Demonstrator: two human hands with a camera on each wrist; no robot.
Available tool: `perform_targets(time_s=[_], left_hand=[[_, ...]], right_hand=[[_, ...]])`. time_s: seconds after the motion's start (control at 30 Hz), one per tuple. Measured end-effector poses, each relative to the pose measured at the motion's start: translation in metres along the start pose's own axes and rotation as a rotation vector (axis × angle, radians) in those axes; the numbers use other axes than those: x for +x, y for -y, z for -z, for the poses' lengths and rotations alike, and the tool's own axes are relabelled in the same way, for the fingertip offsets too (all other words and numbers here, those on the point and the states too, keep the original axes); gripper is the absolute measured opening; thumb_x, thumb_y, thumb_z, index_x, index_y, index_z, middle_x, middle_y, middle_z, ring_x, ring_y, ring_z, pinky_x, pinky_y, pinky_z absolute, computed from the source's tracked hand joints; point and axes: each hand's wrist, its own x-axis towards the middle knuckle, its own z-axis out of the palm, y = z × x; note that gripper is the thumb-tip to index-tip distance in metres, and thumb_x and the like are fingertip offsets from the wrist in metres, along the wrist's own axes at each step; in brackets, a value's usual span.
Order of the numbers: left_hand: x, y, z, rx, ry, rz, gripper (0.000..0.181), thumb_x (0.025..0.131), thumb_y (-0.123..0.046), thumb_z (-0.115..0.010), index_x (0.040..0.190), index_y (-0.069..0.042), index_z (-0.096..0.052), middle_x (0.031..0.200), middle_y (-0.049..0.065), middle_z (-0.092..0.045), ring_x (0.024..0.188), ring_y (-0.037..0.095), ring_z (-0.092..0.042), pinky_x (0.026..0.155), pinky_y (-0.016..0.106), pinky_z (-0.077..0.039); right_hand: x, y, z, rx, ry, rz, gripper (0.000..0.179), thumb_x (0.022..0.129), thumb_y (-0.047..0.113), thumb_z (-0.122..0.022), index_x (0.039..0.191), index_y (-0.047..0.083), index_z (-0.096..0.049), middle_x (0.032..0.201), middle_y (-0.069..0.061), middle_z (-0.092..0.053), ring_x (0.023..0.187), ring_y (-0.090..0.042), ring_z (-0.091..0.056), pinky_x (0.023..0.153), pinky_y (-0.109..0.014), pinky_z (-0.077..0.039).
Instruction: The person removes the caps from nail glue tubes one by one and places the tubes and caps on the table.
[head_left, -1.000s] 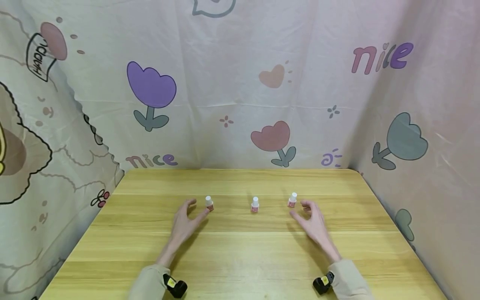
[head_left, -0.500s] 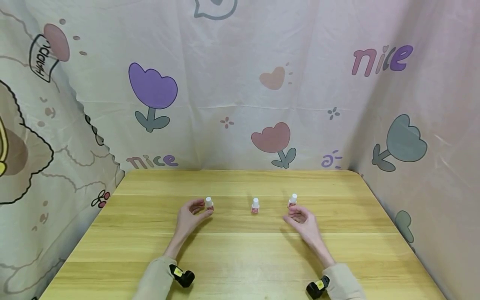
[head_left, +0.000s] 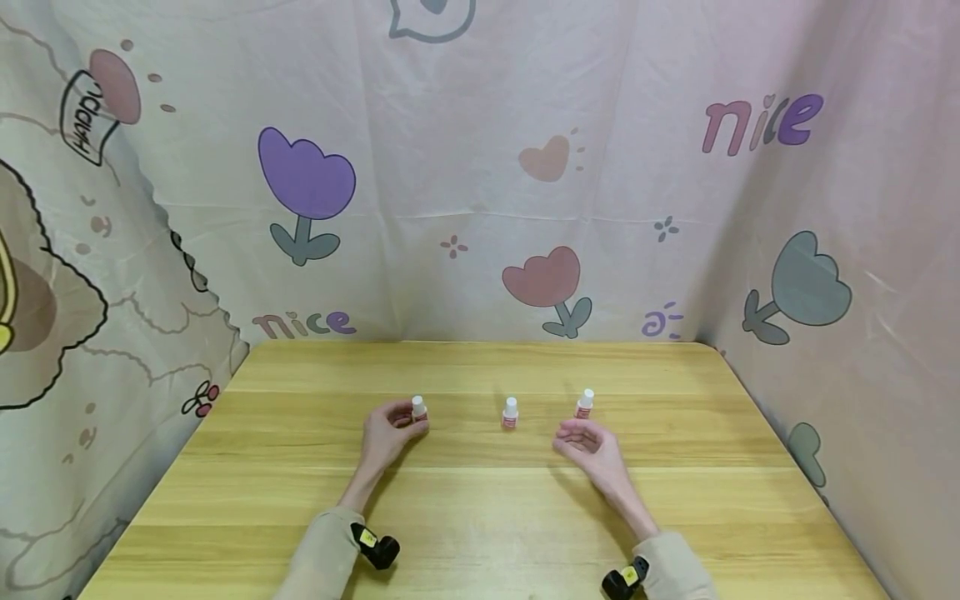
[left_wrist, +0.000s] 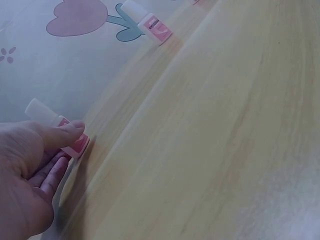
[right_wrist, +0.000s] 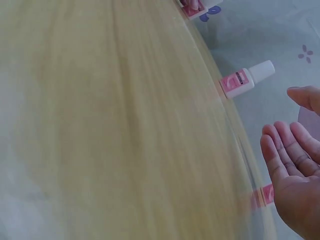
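Three small white bottles with white caps and pink labels stand upright in a row. At the left bottle (head_left: pixel 419 405), my left hand (head_left: pixel 385 435) pinches the body, thumb in front and fingers behind; the left wrist view shows the thumb (left_wrist: pixel 65 134) across its label. The middle bottle (head_left: pixel 510 413) stands apart from both hands. Just in front of the right bottle (head_left: pixel 585 403) is my right hand (head_left: pixel 596 457), fingers loosely bent, holding nothing. In the right wrist view the right hand (right_wrist: pixel 297 170) partly hides the right bottle (right_wrist: pixel 268 194).
A wooden table (head_left: pixel 480 517) carries the bottles. Behind it hangs a printed curtain (head_left: pixel 450 167), which also runs along the left and right sides. Black cameras are strapped to both sleeves, such as the left wrist camera (head_left: pixel 378 550).
My left hand has moved right and closed its thumb and fingers on the left bottle. The right hand has drifted left and toward me, now in front of the right bottle. The bottles stay put.
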Motion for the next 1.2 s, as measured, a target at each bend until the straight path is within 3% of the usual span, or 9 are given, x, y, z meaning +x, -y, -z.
perform_targets(time_s=[0.27,0.7,1.1,1.2], left_hand=[[-0.002,-0.001,-0.003,0.034,-0.016,-0.020,0.030,0.077,-0.003,-0.085,0.104,0.004,-0.074,0.103,0.023,-0.075,0.095,0.032,-0.073,0.083,0.029,-0.060],[-0.019,-0.006,-0.015,-0.070,0.089,-0.027,0.026,0.073,0.000,-0.087,0.097,0.003,-0.077,0.095,0.020,-0.077,0.084,0.019,-0.075,0.073,0.017,-0.057],[-0.038,-0.017,-0.031,-0.116,0.172,-0.023,0.025,0.073,-0.001,-0.088,0.095,0.003,-0.078,0.092,0.020,-0.078,0.083,0.021,-0.076,0.072,0.015,-0.056],[-0.046,-0.030,-0.032,-0.120,0.215,-0.048,0.024,0.075,0.002,-0.085,0.096,0.007,-0.076,0.093,0.025,-0.076,0.085,0.030,-0.076,0.072,0.016,-0.057]], right_hand=[[-0.001,-0.001,-0.006,0.002,0.064,0.010,0.041,0.086,-0.003,-0.073,0.120,-0.019,-0.056,0.111,-0.034,-0.065,0.092,-0.008,-0.069,0.086,-0.018,-0.057],[-0.003,0.000,-0.016,0.019,0.135,0.061,0.038,0.087,-0.003,-0.072,0.117,-0.021,-0.056,0.110,-0.039,-0.064,0.090,-0.001,-0.068,0.086,-0.018,-0.057],[-0.004,0.002,-0.031,0.015,0.138,0.099,0.036,0.086,-0.005,-0.072,0.114,-0.022,-0.058,0.104,-0.038,-0.066,0.087,0.000,-0.068,0.083,-0.018,-0.057],[-0.004,0.004,-0.033,0.023,0.149,0.109,0.036,0.086,-0.004,-0.072,0.114,-0.021,-0.059,0.104,-0.038,-0.066,0.087,0.000,-0.068,0.083,-0.018,-0.057]])
